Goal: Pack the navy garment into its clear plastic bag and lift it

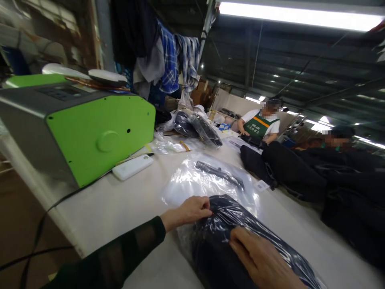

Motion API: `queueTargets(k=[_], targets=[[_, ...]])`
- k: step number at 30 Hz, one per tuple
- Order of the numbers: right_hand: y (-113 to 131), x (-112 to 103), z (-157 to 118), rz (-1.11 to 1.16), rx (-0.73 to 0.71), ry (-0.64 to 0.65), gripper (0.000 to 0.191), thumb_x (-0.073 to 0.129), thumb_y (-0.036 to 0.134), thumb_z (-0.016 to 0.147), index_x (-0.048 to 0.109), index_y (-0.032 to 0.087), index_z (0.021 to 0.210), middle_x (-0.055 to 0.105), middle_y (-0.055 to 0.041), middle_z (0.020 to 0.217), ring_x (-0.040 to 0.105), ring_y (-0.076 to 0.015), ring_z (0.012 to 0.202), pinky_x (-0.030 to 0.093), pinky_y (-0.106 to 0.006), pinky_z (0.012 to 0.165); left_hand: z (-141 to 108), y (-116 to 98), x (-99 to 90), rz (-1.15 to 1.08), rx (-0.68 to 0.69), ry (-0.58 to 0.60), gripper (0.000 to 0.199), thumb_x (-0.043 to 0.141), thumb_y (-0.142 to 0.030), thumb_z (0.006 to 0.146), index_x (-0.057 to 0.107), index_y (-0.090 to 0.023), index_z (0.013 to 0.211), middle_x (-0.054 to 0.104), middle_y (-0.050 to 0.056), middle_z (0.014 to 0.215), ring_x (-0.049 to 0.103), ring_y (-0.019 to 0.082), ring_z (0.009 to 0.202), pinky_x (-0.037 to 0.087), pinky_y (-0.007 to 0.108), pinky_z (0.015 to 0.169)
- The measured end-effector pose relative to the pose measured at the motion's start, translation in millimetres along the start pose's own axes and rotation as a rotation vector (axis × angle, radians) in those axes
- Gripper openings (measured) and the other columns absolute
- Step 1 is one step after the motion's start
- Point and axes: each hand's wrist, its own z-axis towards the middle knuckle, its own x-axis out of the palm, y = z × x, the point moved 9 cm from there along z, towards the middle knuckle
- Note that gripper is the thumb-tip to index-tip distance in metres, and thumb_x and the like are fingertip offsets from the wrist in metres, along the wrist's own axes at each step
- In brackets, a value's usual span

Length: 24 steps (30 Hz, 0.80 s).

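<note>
A dark folded garment (219, 257) lies partly inside a clear plastic bag (240, 212) on the near part of the table. My left hand (192, 210) is closed at the bag's far left corner, pinching the film between thumb and fingers. My right hand (264, 257) rests over the middle of the bundle, its fingers curled in and closed on the bag's film. Just beyond my hands lies a stack of flat clear bags (183, 180) with a dark printed strip showing on it.
A green and grey machine (102, 140) stands at the left, its black cable (72, 196) trailing over the table edge. Near it lies a white phone-like device (132, 166). Bagged dark items (206, 128) lie farther back. Dark garments (294, 172) are heaped at right; two people work beyond.
</note>
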Motion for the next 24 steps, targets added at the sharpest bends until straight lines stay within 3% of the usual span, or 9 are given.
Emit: queueTargets(k=[4, 7, 12, 18, 20, 24], targets=[[45, 8, 44, -0.2, -0.224, 0.169, 0.016, 0.044, 0.026, 0.088, 0.058, 0.025, 0.081, 0.064, -0.0013, 0.073, 0.061, -0.0183, 0.068, 0.037, -0.03, 0.058, -2, -1, -0.4, 0.027, -0.006, 0.006, 0.01, 0.06, -0.027, 0.075, 0.055, -0.02, 0.071, 0.054, -0.004, 0.068, 0.05, 0.013, 0.066, 0.034, 0.022, 0.056], [54, 19, 58, -0.316, -0.274, 0.315, 0.021, 0.04, 0.014, 0.089, 0.057, 0.022, 0.08, 0.066, -0.0019, 0.078, 0.062, -0.0195, 0.072, 0.033, -0.031, 0.06, -2, -2, -0.2, 0.044, -0.007, 0.01, 0.008, 0.06, -0.027, 0.076, 0.056, -0.02, 0.073, 0.055, -0.003, 0.07, 0.05, 0.014, 0.066, 0.033, 0.022, 0.056], [50, 27, 69, -0.335, -0.215, 0.363, 0.019, 0.047, 0.011, 0.085, 0.061, 0.021, 0.077, 0.069, -0.0023, 0.079, 0.064, -0.0213, 0.075, 0.031, -0.03, 0.06, 1, 0, 2.1, 0.069, -0.002, 0.015, 0.009, 0.06, -0.027, 0.076, 0.056, -0.02, 0.073, 0.057, -0.003, 0.071, 0.051, 0.014, 0.067, 0.032, 0.023, 0.057], [41, 23, 82, -0.372, -0.014, 0.327, 0.01, 0.058, 0.019, 0.078, 0.065, 0.023, 0.071, 0.071, -0.0059, 0.075, 0.066, -0.0279, 0.078, 0.033, -0.031, 0.059, 3, 7, 7.9, 0.08, -0.016, 0.029, 0.01, 0.06, -0.031, 0.075, 0.057, -0.021, 0.076, 0.06, -0.001, 0.075, 0.053, 0.018, 0.07, 0.031, 0.025, 0.058], [34, 19, 86, -0.392, 0.039, 0.312, 0.004, 0.061, 0.024, 0.075, 0.064, 0.022, 0.077, 0.071, -0.0085, 0.079, 0.066, -0.0301, 0.079, 0.035, -0.032, 0.06, 3, 8, 8.9, 0.074, -0.022, 0.029, 0.01, 0.059, -0.031, 0.075, 0.056, -0.022, 0.076, 0.059, -0.001, 0.074, 0.053, 0.018, 0.07, 0.03, 0.025, 0.058], [13, 5, 86, -0.389, 0.13, 0.261, 0.027, 0.066, 0.04, 0.07, 0.058, 0.018, 0.085, 0.07, -0.0087, 0.075, 0.066, -0.0292, 0.071, 0.038, -0.032, 0.055, 3, 9, 7.5, 0.047, -0.039, 0.019, 0.01, 0.058, -0.031, 0.073, 0.054, -0.022, 0.074, 0.057, -0.001, 0.072, 0.052, 0.018, 0.069, 0.028, 0.025, 0.057]])
